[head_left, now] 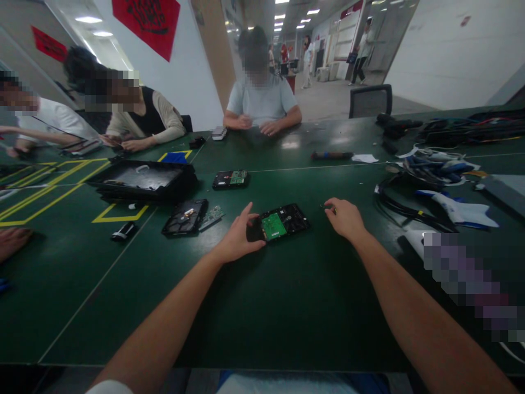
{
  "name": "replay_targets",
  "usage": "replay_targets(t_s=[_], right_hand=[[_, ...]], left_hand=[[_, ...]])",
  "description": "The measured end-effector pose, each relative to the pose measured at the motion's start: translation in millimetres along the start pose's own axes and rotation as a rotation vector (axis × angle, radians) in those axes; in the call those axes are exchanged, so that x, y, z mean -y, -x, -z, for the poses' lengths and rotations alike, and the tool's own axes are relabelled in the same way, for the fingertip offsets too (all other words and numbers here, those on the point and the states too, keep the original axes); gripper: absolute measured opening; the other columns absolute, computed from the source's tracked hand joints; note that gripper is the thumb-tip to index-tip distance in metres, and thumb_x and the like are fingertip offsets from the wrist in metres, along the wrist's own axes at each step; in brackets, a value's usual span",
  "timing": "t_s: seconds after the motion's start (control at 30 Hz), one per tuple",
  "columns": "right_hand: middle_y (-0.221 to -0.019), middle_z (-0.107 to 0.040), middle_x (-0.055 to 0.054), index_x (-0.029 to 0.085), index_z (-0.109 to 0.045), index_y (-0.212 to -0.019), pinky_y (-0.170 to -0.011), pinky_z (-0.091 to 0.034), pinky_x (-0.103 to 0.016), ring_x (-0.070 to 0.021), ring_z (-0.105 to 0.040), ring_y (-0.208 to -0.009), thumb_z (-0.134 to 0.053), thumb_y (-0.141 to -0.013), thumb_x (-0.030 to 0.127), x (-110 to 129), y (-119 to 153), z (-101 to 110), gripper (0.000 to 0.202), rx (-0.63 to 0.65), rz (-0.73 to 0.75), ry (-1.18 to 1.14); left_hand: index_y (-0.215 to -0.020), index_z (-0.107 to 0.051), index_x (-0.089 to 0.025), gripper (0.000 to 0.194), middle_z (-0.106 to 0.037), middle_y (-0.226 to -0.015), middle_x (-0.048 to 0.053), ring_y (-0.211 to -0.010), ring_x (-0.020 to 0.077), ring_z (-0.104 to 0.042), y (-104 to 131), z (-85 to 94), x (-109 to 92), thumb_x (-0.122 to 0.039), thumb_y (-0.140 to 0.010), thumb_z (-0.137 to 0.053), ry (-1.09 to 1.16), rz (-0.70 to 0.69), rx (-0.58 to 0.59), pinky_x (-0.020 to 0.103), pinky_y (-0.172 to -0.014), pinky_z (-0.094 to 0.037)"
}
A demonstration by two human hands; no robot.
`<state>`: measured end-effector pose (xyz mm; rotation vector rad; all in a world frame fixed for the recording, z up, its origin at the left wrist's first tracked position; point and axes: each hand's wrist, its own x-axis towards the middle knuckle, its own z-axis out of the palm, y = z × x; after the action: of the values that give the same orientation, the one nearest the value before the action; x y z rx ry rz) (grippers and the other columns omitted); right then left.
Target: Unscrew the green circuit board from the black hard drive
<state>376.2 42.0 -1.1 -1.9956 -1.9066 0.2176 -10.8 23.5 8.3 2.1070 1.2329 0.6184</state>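
A black hard drive (294,219) with a green circuit board lies flat on the dark green table (295,306) in front of me. My left hand (238,235) spans its left end, with the thumb at the near corner and the fingers at the far one. To the right of the drive, my right hand (344,218) is apart from it, just over the table. Its thumb and fingertips are pinched together around a small dark thing, too small to name. Left of my left hand lie another black drive case (185,217) and a metal bracket-like piece (212,218).
Another hard drive (230,179) and a black tray (143,178) sit farther back. At the right are cable bundles (437,167), a blue-and-white packet (461,209) and a blurred-out object (471,279). Several people sit around the table; one person's hand (14,242) rests at far left.
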Motion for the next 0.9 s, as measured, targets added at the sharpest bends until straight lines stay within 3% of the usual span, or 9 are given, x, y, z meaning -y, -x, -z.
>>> replay_targets(t_s=[0.23, 0.57, 0.77, 0.9], right_hand=[[-0.109, -0.071, -0.010, 0.021, -0.069, -0.118, -0.082, -0.048, -0.036, -0.0240, -0.066, -0.095, -0.055, -0.102, 0.034, 4.1, -6.9, 1.6, 0.025, 0.018, -0.017, 0.056], [-0.109, -0.073, -0.011, 0.022, -0.071, -0.113, -0.081, -0.047, -0.035, -0.0243, -0.066, -0.094, -0.055, -0.102, 0.033, 3.8, -13.3, 3.1, 0.022, 0.048, -0.001, 0.103], [-0.109, -0.073, -0.012, 0.021, -0.071, -0.111, -0.080, -0.047, -0.036, -0.0257, -0.067, -0.095, -0.054, -0.101, 0.032, 4.3, -13.0, 1.5, 0.022, 0.028, -0.028, 0.100], [-0.106, -0.072, -0.010, 0.023, -0.071, -0.115, -0.079, -0.046, -0.036, -0.0248, -0.066, -0.092, -0.055, -0.101, 0.035, 3.8, -11.7, 1.3, 0.024, 0.012, 0.001, 0.085]], left_hand=[[-0.169, -0.013, -0.031, 0.117, -0.061, -0.139, 0.011, -0.119, 0.0306, -0.059, -4.6, -10.7, -13.3, -0.047, -0.077, -0.084, -0.110, -0.010, -0.051, 0.052, -0.109, -0.046], [-0.168, -0.023, -0.023, 0.115, -0.061, -0.133, 0.019, -0.120, 0.0409, -0.057, -10.7, -48.6, -55.0, -0.071, -0.077, -0.075, -0.351, -0.005, -0.094, 0.056, -0.104, -0.047], [-0.162, -0.034, -0.021, 0.108, -0.066, -0.128, 0.021, -0.118, 0.0436, -0.061, -21.6, -73.1, -67.7, -0.074, -0.077, -0.076, -0.319, 0.008, -0.155, 0.056, -0.104, -0.045], [-0.160, -0.037, -0.020, 0.100, -0.067, -0.123, 0.021, -0.115, 0.0438, -0.061, -23.6, -77.8, -71.7, -0.072, -0.082, -0.072, -0.340, 0.001, -0.155, 0.058, -0.102, -0.046]])
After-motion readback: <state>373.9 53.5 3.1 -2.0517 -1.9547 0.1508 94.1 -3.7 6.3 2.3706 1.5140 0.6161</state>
